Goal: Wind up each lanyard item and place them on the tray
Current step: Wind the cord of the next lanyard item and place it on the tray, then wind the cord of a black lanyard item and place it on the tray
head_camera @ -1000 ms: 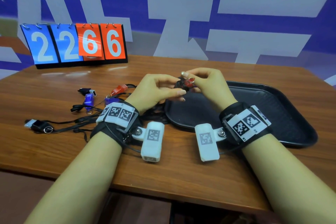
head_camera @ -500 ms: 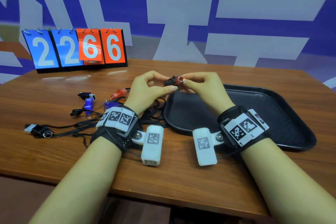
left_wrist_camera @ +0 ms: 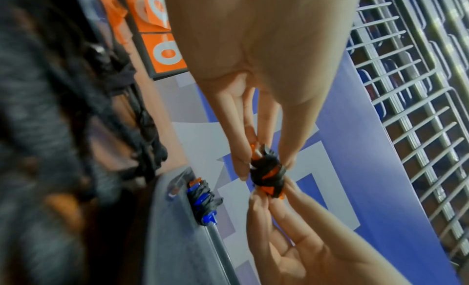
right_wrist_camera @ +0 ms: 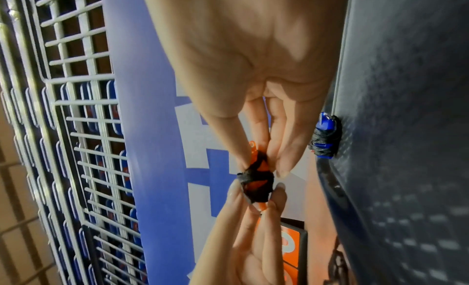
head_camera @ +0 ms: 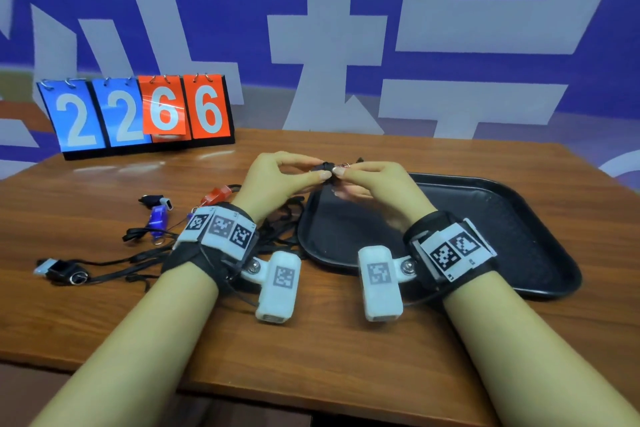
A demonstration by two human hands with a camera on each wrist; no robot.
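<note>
An orange whistle wound in its black lanyard (head_camera: 326,168) is held in the air over the near-left corner of the black tray (head_camera: 519,218). My left hand (head_camera: 320,174) pinches one end of the bundle (left_wrist_camera: 267,175) with thumb and fingertips. My right hand (head_camera: 341,170) pinches the other end (right_wrist_camera: 256,181). A small metal ring sticks out by my right fingertips. A blue whistle wound in black cord (left_wrist_camera: 203,201) lies on the tray by its rim (right_wrist_camera: 325,140); my hands hide it in the head view.
Several unwound lanyard items lie tangled left of the tray: a red whistle (head_camera: 216,194), a purple one (head_camera: 157,218), a black-and-white one (head_camera: 156,201) and a black one (head_camera: 62,269). A flip scoreboard (head_camera: 138,114) stands at the back left.
Both hands have kept hold of the orange bundle and turned it between the fingertips. The metal ring now shows at the right fingertips. The head view has tilted slightly.
</note>
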